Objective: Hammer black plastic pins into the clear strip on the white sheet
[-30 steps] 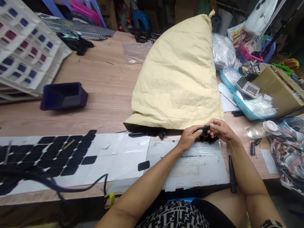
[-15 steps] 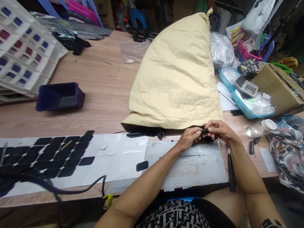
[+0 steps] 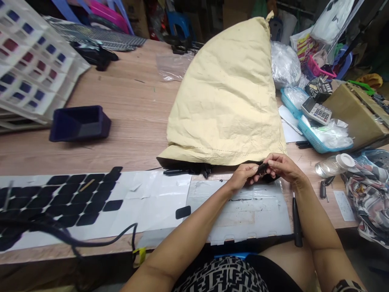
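Between my two hands is a small black cylindrical part (image 3: 261,168), its exact kind too small to make out. My left hand (image 3: 244,177) pinches its near-left end, and my right hand (image 3: 281,167) grips the other end with fingertips and thumb. Both hands are just in front of the mouth of a large tan paper sack (image 3: 225,97). Black pieces (image 3: 206,170) stick out from under the sack's edge. Below my hands lies a grey plastic sheet (image 3: 249,215). A black-handled screwdriver-like tool (image 3: 297,221) lies beside my right forearm.
Rounded black pads (image 3: 94,196) lie in rows on white paper (image 3: 152,202) at left, near a black cable (image 3: 100,245). A dark purple bin (image 3: 80,123) and white crate (image 3: 33,65) stand behind. At right are a clear jar (image 3: 332,165), blue baskets (image 3: 325,140) and a calculator (image 3: 316,110).
The black part has turned slightly in my fingers and more of its length shows between my hands. The whole view has shifted a little; both hands stay in nearly the same place.
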`<state>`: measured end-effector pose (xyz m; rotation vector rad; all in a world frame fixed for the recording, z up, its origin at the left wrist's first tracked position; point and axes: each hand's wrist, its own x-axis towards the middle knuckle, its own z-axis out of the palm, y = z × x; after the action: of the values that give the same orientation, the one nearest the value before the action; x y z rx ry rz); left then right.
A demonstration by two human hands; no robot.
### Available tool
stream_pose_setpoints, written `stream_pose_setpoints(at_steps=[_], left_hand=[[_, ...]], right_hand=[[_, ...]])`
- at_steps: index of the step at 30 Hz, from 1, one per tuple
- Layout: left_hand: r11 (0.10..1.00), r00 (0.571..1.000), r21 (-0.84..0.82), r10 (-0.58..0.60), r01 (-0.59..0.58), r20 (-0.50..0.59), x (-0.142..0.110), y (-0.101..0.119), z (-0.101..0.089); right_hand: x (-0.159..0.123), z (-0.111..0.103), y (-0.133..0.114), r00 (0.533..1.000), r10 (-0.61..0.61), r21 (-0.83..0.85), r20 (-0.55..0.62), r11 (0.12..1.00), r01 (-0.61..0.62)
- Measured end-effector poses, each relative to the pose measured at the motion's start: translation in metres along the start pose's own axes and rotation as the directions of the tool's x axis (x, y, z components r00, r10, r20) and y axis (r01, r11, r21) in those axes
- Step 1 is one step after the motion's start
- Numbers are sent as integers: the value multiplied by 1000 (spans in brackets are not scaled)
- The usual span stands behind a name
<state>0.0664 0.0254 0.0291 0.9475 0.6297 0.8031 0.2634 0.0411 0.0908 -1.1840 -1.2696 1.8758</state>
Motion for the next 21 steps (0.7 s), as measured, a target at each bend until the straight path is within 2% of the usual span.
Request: stream_pose_setpoints(at_steps=[7, 11, 15, 17, 18, 21], left_hand=[[999, 999, -23, -32, 33, 38, -1, -2, -3], [999, 998, -3, -37, 37, 59, -1, -2, -1], [994, 1000, 106, -11, 12, -11, -4, -2, 2], [959, 992, 275, 95, -69, -82, -5, -1, 4], [913, 978, 387, 182, -129, -104, -6, -1, 5], [681, 885, 667, 461, -303, -68, -8, -3, 7]], right_hand=[[2, -1, 2, 1000, 3, -7, -31, 1000, -3], [2, -2, 4, 999, 42, -32, 12, 999, -42], [2, -3, 4, 999, 42, -35, -10, 998, -43], [2, -2, 2, 999, 27, -39, -32, 999, -28], [2, -2, 2, 999, 16, -46, -42, 999, -18], [2, 0, 0, 999, -16, -77, -48, 997, 12]])
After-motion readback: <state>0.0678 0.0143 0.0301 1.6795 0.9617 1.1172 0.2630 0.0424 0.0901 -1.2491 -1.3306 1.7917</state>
